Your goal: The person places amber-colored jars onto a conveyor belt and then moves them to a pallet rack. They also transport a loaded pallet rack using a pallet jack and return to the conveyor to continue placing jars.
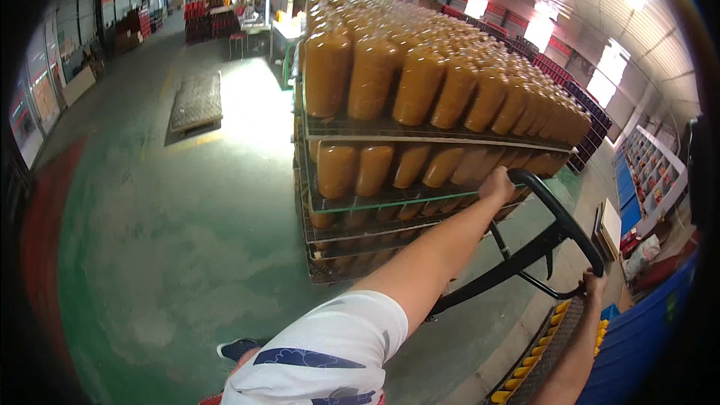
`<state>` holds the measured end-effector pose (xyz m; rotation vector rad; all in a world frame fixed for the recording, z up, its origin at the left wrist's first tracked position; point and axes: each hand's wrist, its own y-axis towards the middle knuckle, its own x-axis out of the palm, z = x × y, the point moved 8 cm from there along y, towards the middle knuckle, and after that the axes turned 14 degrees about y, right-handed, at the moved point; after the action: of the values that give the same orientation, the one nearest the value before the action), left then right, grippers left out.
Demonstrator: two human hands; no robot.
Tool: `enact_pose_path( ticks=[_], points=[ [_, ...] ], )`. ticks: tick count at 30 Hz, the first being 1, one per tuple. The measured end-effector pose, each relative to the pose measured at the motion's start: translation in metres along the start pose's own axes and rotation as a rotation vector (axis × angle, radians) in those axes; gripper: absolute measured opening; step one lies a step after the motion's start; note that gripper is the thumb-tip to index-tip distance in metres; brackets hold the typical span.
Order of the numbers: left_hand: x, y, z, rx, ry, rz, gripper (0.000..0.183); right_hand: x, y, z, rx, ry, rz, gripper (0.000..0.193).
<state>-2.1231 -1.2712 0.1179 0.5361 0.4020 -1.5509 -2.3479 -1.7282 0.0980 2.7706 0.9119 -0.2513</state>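
A black pallet-jack handle (501, 270) slants up from the lower middle toward the right. My left hand (496, 186) is closed on the far end of its looped grip, the arm stretched out in a white sleeve. Lower down, my right hand (595, 283) is wrapped round the near end of the same grip. Just beyond the handle stands a tall load of brown bottle-shaped containers (418, 84), shiny as if wrapped in plastic. They stand in several tiers with flat boards (390, 130) between. The jack's forks and wheels are hidden.
Green floor (187, 255) stretches to the left, with a flat pallet (196, 101) lying on it. On the right are a grey rack (660, 172) of small items, a blue surface (637, 337) and a dark strip with yellow pieces (536, 352). Stacked red crates (199, 21) stand far off.
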Motion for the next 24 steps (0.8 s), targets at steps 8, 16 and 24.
enact_pose_path(
  ticks=[8,16,24],
  points=[
    [0.039,0.046,0.013,-0.066,0.094,0.068,0.029,0.056,0.095,-0.005,-0.095,0.053,-0.123,0.004],
    [0.058,0.096,-0.003,0.003,-0.081,0.231,0.025,0.126,0.162,-0.02,-0.058,0.107,-0.255,0.019],
    [0.073,0.132,-0.001,0.031,-0.094,0.394,0.019,0.172,0.223,-0.025,-0.166,0.179,-0.433,0.014]
  ],
)
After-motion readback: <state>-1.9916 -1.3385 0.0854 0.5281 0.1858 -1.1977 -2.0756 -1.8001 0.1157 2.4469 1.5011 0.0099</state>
